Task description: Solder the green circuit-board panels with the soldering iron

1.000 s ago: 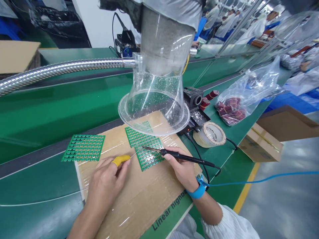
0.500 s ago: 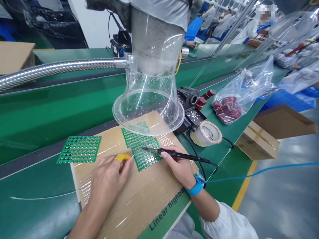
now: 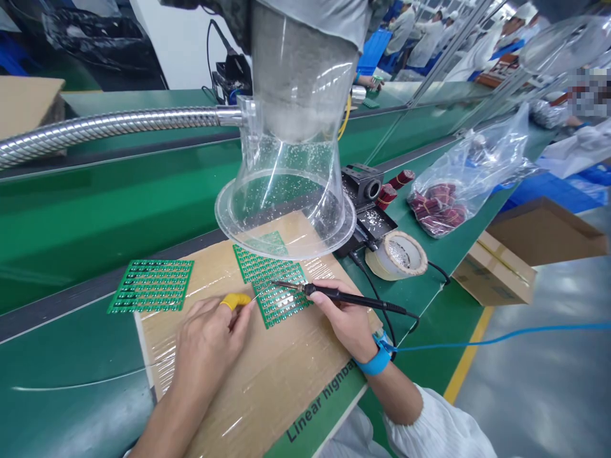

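My right hand [image 3: 344,321] grips a black soldering iron [image 3: 353,298] like a pen, its tip over a green circuit board panel [image 3: 281,304] with rows of pads. In my left hand [image 3: 214,337], finger and thumb pinch a thin solder wire [image 3: 260,293] that reaches toward the iron's tip. A yellow finger cot [image 3: 235,300] covers one left finger. Whether tip and wire touch the board, I cannot tell. The panel lies on a tape-covered cardboard sheet [image 3: 248,394], and a second panel [image 3: 153,285] lies to its left. A blue wrist strap [image 3: 376,361] circles my right wrist.
A clear fume hood [image 3: 286,210] hangs low above the panel's far end, joined to a metal hose [image 3: 124,124]. An iron stand [image 3: 360,191], a tape roll [image 3: 396,256] with solder bits and a bag of red wire bundles [image 3: 442,203] stand on the right. Boxes [image 3: 496,270] lie beyond the edge.
The iron's tip has shifted very slightly on the panel. The loose tail of the solder wire at left and the blue strap cord have moved a little; both hands keep their places.
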A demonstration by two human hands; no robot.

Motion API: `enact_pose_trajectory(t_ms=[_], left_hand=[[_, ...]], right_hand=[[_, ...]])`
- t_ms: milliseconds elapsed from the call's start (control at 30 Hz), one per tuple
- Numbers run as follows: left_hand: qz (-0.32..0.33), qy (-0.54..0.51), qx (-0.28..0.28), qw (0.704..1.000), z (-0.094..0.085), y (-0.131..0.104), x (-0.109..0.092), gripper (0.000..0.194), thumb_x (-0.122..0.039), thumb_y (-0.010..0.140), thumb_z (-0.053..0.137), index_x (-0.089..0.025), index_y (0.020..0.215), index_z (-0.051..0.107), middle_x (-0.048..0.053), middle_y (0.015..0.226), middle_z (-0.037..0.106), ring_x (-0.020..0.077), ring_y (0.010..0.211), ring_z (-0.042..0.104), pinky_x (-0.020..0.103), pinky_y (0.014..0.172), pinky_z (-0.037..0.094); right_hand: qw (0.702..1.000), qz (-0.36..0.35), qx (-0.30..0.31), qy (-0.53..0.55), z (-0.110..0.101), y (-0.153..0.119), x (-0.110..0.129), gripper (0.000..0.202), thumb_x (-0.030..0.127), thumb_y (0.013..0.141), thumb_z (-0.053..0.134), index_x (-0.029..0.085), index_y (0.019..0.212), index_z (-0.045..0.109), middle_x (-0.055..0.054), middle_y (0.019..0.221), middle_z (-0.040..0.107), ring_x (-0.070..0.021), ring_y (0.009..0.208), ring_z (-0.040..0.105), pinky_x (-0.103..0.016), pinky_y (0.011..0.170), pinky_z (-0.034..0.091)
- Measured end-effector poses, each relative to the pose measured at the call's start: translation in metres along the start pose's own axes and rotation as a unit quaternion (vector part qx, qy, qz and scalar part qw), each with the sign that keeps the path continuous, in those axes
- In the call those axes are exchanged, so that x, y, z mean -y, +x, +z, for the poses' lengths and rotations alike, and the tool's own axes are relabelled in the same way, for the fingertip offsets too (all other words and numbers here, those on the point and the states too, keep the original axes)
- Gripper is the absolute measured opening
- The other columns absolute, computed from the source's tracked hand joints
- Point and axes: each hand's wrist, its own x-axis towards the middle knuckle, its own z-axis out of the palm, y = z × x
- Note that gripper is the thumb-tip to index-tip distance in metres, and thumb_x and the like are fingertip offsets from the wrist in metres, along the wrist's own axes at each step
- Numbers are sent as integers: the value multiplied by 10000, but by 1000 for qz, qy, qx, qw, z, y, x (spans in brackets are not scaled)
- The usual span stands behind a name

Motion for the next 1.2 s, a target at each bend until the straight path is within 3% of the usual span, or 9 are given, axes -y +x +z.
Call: enact_pose_trajectory(t_ms=[300,500,600,733,933,1200], left_hand=[[-4,8,15,1000,2,1,-1,440,-447,1003,513,-236,617,533,48,655,639,229,638,612,355,619,413],[-38,-46,-12,998,-5,1,0,324,-446,994,550,-224,769,619,8,619,604,195,584,581,331,569,380],[-15,-60,-7,998,-5,3,-2,233,-353,997,532,-199,856,637,20,672,633,194,592,579,338,573,391],[44,-53,-3,998,-1,4,-8,198,-269,992,528,-190,829,610,78,884,731,218,720,644,359,662,460],[53,0,-5,999,2,3,-9,320,-315,1001,528,-223,696,553,59,716,670,223,651,623,370,626,451],[56,5,-4,998,4,4,-9,300,-314,1007,519,-204,739,597,71,791,716,221,667,641,366,646,451]], right_hand=[[1000,0,19,-5,2,0,1,155,376,872,787,281,995,792,-34,958,782,-247,896,733,-405,858,606],[998,32,-29,56,-4,2,2,271,490,890,755,245,1004,758,-58,956,783,-259,864,755,-418,829,623],[995,41,-41,79,-7,3,2,289,506,919,721,236,1021,733,-48,893,779,-238,767,757,-399,778,631],[997,28,-45,47,-6,2,-1,254,483,924,725,236,979,738,-49,866,770,-239,774,747,-377,746,616],[999,26,-18,13,-4,1,-4,202,443,908,737,248,961,754,-53,930,760,-257,854,738,-416,833,596],[1000,13,-15,5,-3,3,1,123,354,893,752,250,956,766,-39,932,766,-238,868,727,-390,849,591]])
